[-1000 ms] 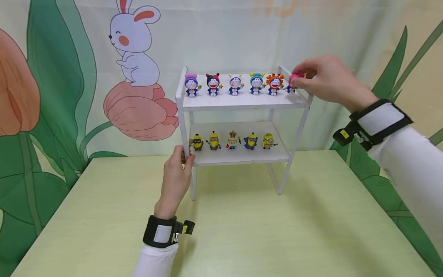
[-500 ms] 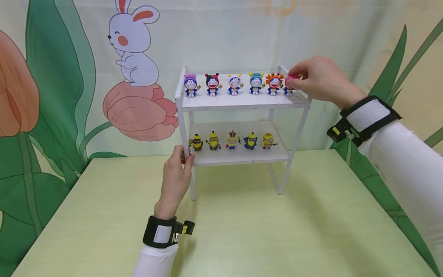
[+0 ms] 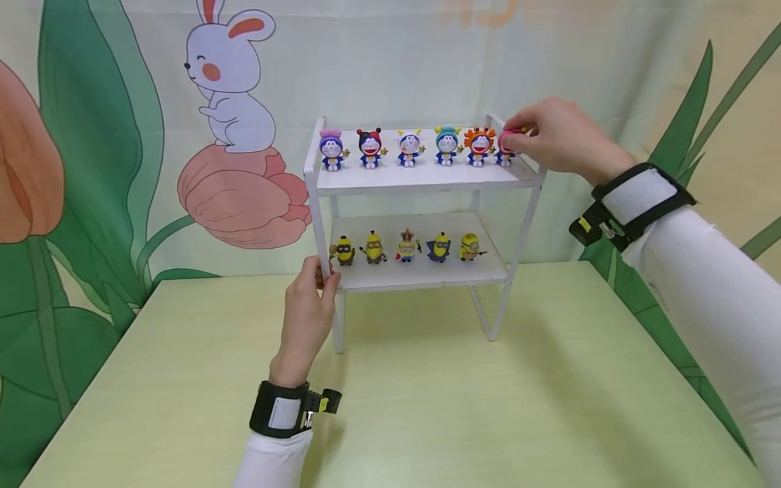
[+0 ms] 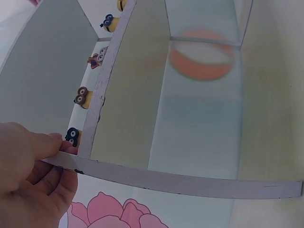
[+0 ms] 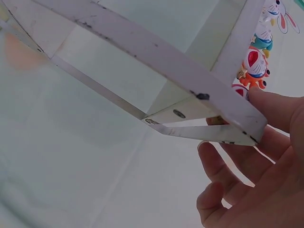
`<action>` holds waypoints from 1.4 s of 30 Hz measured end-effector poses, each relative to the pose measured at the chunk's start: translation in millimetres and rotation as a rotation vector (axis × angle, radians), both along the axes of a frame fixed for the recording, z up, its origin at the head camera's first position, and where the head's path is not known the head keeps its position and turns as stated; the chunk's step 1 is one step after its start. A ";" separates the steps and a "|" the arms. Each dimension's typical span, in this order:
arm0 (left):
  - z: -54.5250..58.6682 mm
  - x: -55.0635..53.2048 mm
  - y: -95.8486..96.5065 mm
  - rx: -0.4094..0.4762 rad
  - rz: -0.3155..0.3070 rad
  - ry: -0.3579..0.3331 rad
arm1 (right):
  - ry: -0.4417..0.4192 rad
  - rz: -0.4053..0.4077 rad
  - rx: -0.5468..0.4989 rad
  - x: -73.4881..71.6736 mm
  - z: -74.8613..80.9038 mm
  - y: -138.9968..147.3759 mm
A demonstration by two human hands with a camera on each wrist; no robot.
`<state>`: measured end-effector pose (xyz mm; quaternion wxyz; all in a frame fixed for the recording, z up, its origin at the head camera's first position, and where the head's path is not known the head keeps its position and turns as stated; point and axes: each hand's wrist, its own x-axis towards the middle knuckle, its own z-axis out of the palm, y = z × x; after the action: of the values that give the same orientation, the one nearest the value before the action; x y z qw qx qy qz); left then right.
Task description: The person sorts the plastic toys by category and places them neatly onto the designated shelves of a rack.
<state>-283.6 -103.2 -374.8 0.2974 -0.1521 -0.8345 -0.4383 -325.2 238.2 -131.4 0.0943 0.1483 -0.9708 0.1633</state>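
A white two-tier rack (image 3: 421, 179) stands on the table. My left hand (image 3: 305, 315) grips its left front post beside the lower shelf, thumb in front; the left wrist view shows that hand's fingers (image 4: 66, 183) around the post. At the right end of the upper shelf, my right hand (image 3: 567, 139) pinches a pink-hatted cat figurine (image 3: 505, 157) by its head. Beside it stands an orange crab-hatted figurine (image 3: 479, 146). In the right wrist view, the rack's side frame and my thumb mostly hide the pinched figurine (image 5: 240, 90).
More blue-and-white cat figurines (image 3: 409, 149) line the upper shelf. Several yellow minion figurines (image 3: 407, 247) stand in a row on the lower shelf. Behind the pale table (image 3: 427, 407) hangs a backdrop with a printed rabbit (image 3: 234, 81). The rack's raised right side rail (image 3: 495, 125) is close to my right hand.
My right hand has shifted left with the pink-hatted figurine, bringing it close beside the crab-hatted one. My left hand keeps its grip on the post.
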 end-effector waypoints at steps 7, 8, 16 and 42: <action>0.1 1.6 -1.0 0.005 -0.001 -0.003 | -0.023 0.001 -0.022 -1.2 -1.8 -1.3; 0.3 2.1 -0.8 0.005 -0.001 -0.004 | -0.021 0.006 -0.023 -1.1 -2.2 -1.2; 1.6 0.4 3.1 0.008 -0.021 -0.012 | -0.017 0.004 -0.068 1.5 -4.3 4.9; 4.5 2.0 -1.1 0.003 0.001 -0.009 | 0.223 0.067 -0.126 44.1 -11.7 -9.7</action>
<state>-281.6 -104.3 -370.3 0.2940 -0.1489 -0.8352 -0.4402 -281.1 228.5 -143.1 0.2053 0.1917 -0.9365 0.2098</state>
